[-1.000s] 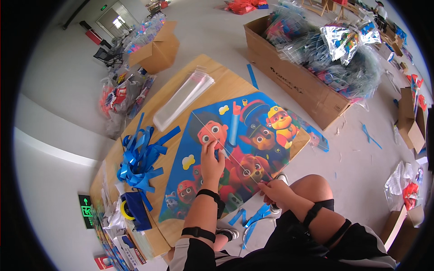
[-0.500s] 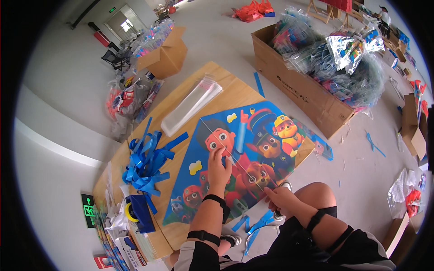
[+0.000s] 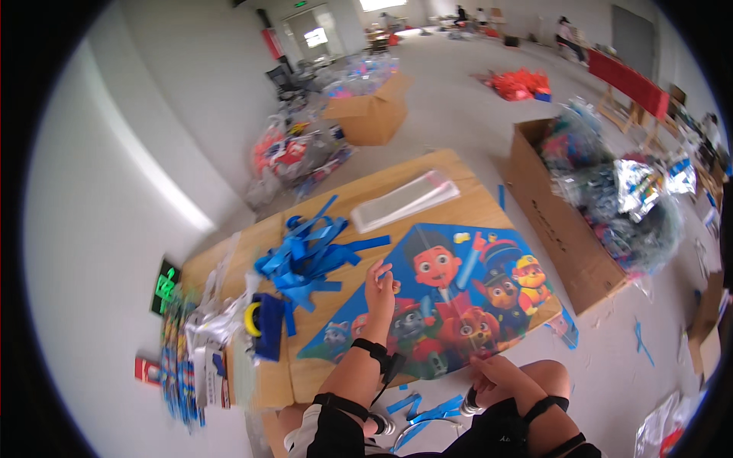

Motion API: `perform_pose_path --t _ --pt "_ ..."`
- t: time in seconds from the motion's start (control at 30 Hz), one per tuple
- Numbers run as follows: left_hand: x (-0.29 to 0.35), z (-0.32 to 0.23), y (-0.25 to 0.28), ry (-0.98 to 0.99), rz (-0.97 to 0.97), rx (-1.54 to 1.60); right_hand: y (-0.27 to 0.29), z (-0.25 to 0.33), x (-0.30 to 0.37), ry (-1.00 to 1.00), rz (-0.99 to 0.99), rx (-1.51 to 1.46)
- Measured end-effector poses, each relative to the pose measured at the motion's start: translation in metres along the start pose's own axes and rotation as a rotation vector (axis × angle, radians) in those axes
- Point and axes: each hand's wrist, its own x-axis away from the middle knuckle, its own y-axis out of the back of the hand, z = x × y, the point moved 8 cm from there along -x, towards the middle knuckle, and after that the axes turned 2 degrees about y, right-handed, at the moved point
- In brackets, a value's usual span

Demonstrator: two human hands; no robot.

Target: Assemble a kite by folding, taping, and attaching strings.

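A blue kite sail (image 3: 450, 305) printed with cartoon characters lies on the wooden table, its near edge reaching past the tabletop. My left hand (image 3: 380, 286) is over the sail's left side, fingers loosely bent and apart, with nothing visible in them. At the near edge, my right hand (image 3: 492, 374) has its fingers closed on the sail's rim. Whether it also holds a thin rod is too blurred to tell. Left of the sail lies a heap of blue ribbon strips (image 3: 305, 256). Clear plastic sleeves (image 3: 405, 202) are stacked beyond it.
A blue tape dispenser (image 3: 269, 328) with a yellow roll stands at the table's left. Right of the table is a large cardboard box (image 3: 561, 229) full of plastic-wrapped goods. Another carton (image 3: 370, 114) stands behind. Blue strips (image 3: 431, 420) lie on the floor by my feet.
The view has swung upward and left, showing more of the room. My left hand has moved off the thin rod across the sail toward its left edge. My right hand stays at the near edge.
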Motion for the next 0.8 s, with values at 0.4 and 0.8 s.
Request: perform_pose_path --t 0.4,0.8 --pt "0.133 -0.160 0.342 -0.242 -0.749 -0.941 -0.026 0.021 0.030 0.382 0.112 0.236" --pt "0.074 -0.094 0.442 0.268 -0.466 -1.015 -0.041 0.081 0.193 0.900 -0.329 0.680"
